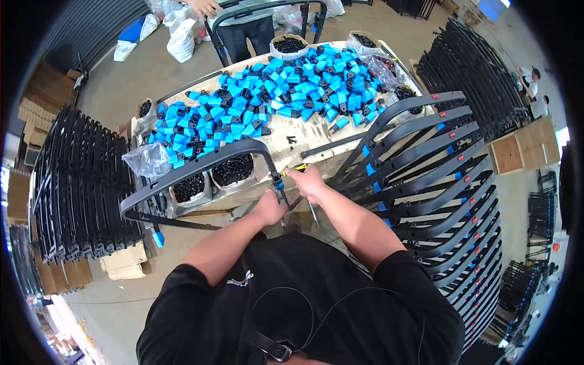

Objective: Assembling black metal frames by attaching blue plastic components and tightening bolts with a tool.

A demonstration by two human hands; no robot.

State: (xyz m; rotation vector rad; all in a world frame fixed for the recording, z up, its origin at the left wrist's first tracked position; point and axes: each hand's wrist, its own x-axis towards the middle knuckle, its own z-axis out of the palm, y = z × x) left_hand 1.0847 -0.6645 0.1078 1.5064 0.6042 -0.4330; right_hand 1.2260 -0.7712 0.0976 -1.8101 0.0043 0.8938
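Observation:
A bent black tubular frame [201, 163] lies across the near edge of the worktable, its right end coming down in front of me. My left hand [271, 208] is closed around the lower part of that end, beside a small blue-and-black fitting [278, 182]. Just to the right, my right hand [306, 184] grips a tool with a yellow-and-black handle [297, 168]. My fingers cover much of the tool, so its exact kind does not show. A thin metal rod [313, 214] shows below that hand; whether it belongs to the tool I cannot tell.
Blue-and-black plastic parts [243, 100] are heaped on the worktable [296, 135], with bags of small black pieces [233, 170] around them. Black frames stand stacked at left [79, 188] and right [447, 201]. Across the table, a person's hand [204, 7] is near another frame [266, 8].

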